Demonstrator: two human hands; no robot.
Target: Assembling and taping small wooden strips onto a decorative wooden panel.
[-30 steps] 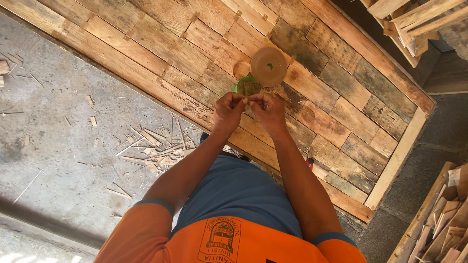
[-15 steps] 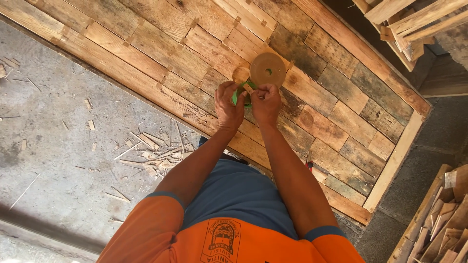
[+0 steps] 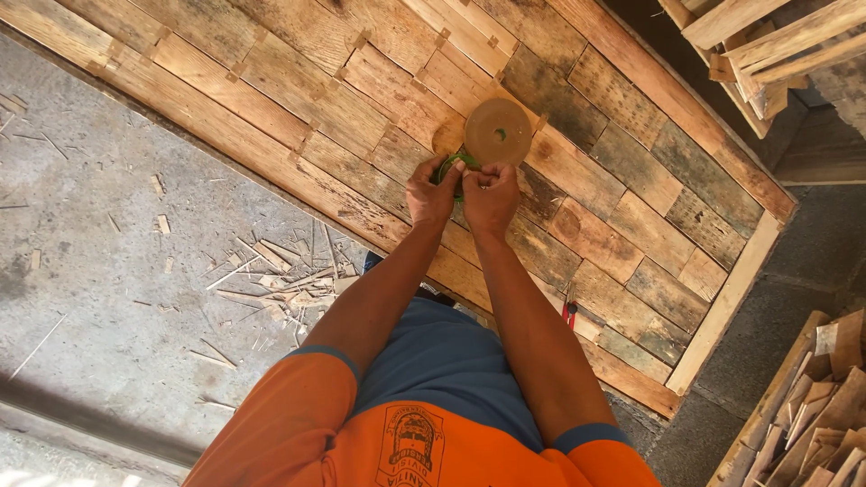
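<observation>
Orange shirt, both arms stretched forward. Left hand (image 3: pixel 431 194), right hand (image 3: pixel 492 194) side by side, fingers curled tight on green power tool (image 3: pixel 456 167). Tool's round sanding disc (image 3: pixel 497 133) just beyond knuckles, over wooden plank panel (image 3: pixel 631 234). Best: keep two-handed grip firm, disc flat to boards. Wood scraps (image 3: pixel 271 280) left on concrete floor (image 3: pixel 90 298).

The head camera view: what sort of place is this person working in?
Probably a woodworking yard or workshop. A large panel of patchwork wooden planks lies on the ground, splinters and offcuts litter the concrete floor, and cut timber is stacked at the right. Both hands hold a green tool with a sanding disc.
</observation>
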